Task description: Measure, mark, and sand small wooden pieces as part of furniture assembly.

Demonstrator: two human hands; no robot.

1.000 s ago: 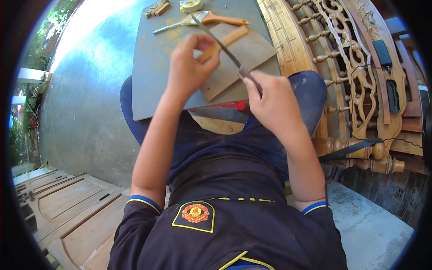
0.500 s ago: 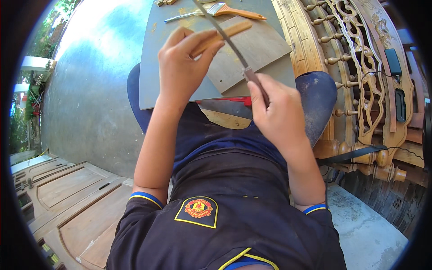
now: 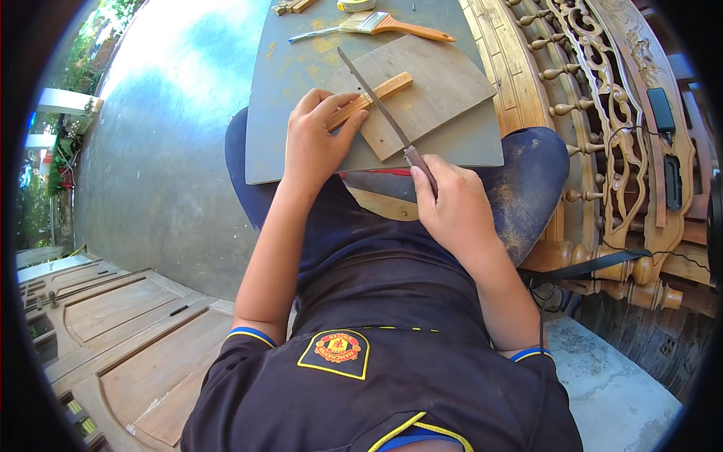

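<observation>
My left hand (image 3: 320, 132) pinches a slender light-wood strip (image 3: 393, 87), which lies angled over a flat plywood board (image 3: 444, 90) on a grey work board (image 3: 271, 143). In my right hand (image 3: 448, 196) is the dark handle of a long flat metal tool (image 3: 380, 104), a file or blade; its shank crosses the strip diagonally. Above them lie a paintbrush (image 3: 418, 31) with an orange handle, a thin blue-tipped rod (image 3: 305, 36), a yellow tape roll or measure (image 3: 355, 5) and small wooden pieces (image 3: 294, 6).
My knees (image 3: 535, 181) are under the work board. Carved wooden furniture (image 3: 617, 166) with turned spindles stands close on the right, holding black devices (image 3: 661, 111) with cables. Wooden door panels (image 3: 143, 384) lie lower left. Concrete floor (image 3: 166, 188) extends leftward toward plants (image 3: 71, 68).
Both hands, the strip and the long tool have shifted toward me relative to the paintbrush, the tool's tip now lower. The whole view has shifted slightly as well.
</observation>
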